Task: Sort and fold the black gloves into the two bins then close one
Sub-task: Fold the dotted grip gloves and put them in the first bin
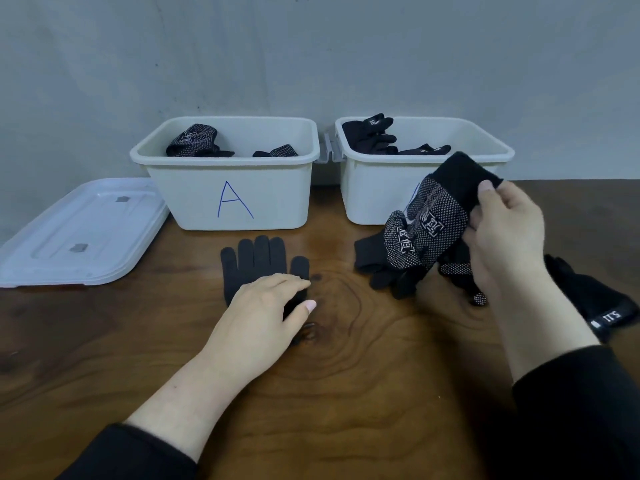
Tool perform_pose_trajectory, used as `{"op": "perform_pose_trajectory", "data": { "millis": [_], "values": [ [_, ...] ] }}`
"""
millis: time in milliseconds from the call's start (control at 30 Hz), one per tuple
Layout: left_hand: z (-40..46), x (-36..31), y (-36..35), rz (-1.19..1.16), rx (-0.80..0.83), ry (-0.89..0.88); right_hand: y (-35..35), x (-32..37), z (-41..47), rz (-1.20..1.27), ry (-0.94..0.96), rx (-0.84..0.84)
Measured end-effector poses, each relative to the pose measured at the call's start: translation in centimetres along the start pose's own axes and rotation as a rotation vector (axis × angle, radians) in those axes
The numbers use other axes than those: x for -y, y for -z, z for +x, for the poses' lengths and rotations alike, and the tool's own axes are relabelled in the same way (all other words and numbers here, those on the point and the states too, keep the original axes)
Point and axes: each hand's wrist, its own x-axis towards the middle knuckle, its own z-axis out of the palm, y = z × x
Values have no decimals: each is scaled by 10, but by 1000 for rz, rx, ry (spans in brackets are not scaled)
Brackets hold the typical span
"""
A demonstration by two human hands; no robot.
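While the left hand (273, 299) is pressing relaxed fingers on the plain glove (258, 263) lying flat, fingers toward bin A (228, 188), the right hand (502, 230) is pinching the dotted glove (426, 230) by its cuff before the right bin (485, 143).

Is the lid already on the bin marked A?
No, the bin marked A stands open with gloves inside, and the lid lies on the table to its left.

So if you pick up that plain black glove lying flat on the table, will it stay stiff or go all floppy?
Probably floppy: the plain glove looks like thin knit lying flat on the table, and the dotted glove in the right hand already bends and droops. It probably won't roll or break. The left hand rests on it.
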Motion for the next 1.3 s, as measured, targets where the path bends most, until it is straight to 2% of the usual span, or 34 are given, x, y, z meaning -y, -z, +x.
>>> {"op": "perform_pose_trajectory", "data": {
  "millis": [133, 267, 300, 400, 500, 567, 700, 833, 900, 1000, 1067, 1200, 1300],
  "values": [
    [-1, 0, 1, -19, -53, -11, -9, 39, 2, 201, -20, 87],
    [-5, -3, 8, -121, -161, -14, -14, 63, 2, 251, -185, 192],
    [-7, -3, 11, -150, -187, -18, -15, 65, -3, 296, -178, 240],
    [-10, 7, 20, -278, -324, 32, -28, 62, -21, 188, -237, 300],
    [-15, 28, 29, -406, -408, 150, -40, 47, -40, 195, -253, 307],
    [-22, 43, 35, -447, -400, 217, -50, 39, -51, 95, -162, 308],
    [-34, 59, 47, -451, -383, 242, -62, 34, -67, -256, -5, 466],
    [-38, 64, 53, -445, -343, 256, -85, 46, -73, -449, 82, 557],
    [-35, 66, 53, -459, -337, 260, -94, 59, -73, -528, 95, 651],
    [-32, 71, 54, -480, -343, 270, -106, 82, -72, -818, 236, 826],
    [-31, 72, 54, -488, -339, 269, -117, 92, -70, -981, 367, 838],
    [-30, 73, 55, -502, -343, 275, -141, 101, -63, -1235, 681, 735],
    [-30, 75, 55, -507, -358, 265, -148, 104, -61, -1198, 584, 748]
  ]
}}
